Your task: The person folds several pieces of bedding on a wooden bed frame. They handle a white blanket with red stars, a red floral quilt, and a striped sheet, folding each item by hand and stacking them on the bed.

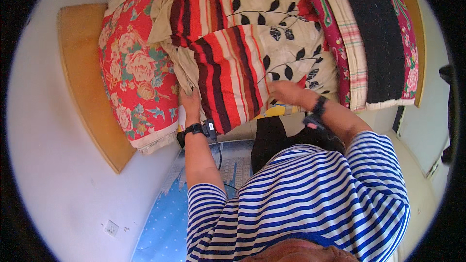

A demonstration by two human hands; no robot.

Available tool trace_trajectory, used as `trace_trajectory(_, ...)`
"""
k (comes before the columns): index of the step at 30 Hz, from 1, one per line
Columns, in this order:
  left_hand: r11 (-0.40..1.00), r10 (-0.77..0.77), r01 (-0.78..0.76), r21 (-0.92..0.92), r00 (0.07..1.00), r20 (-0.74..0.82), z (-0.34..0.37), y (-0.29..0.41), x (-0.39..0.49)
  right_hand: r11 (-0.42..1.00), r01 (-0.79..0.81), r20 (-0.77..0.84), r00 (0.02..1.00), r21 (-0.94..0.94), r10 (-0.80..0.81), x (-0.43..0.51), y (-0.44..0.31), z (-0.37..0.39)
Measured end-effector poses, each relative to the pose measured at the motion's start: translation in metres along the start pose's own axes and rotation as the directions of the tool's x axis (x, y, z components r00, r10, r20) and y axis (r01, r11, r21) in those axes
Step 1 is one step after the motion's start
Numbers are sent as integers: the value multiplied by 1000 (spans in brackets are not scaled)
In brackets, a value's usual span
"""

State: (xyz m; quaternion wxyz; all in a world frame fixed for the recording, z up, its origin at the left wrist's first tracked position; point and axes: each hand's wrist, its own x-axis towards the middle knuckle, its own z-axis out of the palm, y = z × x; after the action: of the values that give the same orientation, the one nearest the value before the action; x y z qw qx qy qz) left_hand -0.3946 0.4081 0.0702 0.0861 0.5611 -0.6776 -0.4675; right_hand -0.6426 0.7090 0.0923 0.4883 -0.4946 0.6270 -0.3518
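My left hand (191, 103) grips the lower end of a crumpled beige cloth (185, 65), beside the red, brown and cream striped part of a bedding cover (229, 76). The cover continues into a cream part with black leaves (295, 49) and lies in folds over the bedding. Against the front of this leaf-patterned part rests my right hand (289, 92). It is blurred and its fingertips are partly hidden, so its hold on the fabric cannot be made out.
A red floral quilt (138, 62) lies folded at the left, and a black-centred quilt with floral borders (384, 36) at the right. A wooden board (94, 91) stands along the left wall. Below is a blue patterned surface (164, 222). A cable (220, 153) hangs from my left wrist device.
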Motion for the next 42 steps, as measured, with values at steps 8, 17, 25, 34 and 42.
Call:
trace_trajectory(8,877,299,-225,425,947,-116,0,-9,-1,792,-598,-598,682,-125,421,-108,145,-91)
trace_trajectory(17,709,342,-201,676,936,-80,28,30,21,664,-743,-589,575,-86,567,-111,182,-115)
trace_trajectory(25,654,208,-16,756,965,-159,32,13,40,713,-682,-818,309,166,485,-190,117,-215)
trace_trajectory(34,586,660,-760,282,649,379,44,74,-92,701,-684,-609,473,201,637,-159,114,-194)
trace_trajectory(42,786,412,-617,-41,473,779,10,109,-224,770,-305,-241,950,-561,200,-39,2,-115)
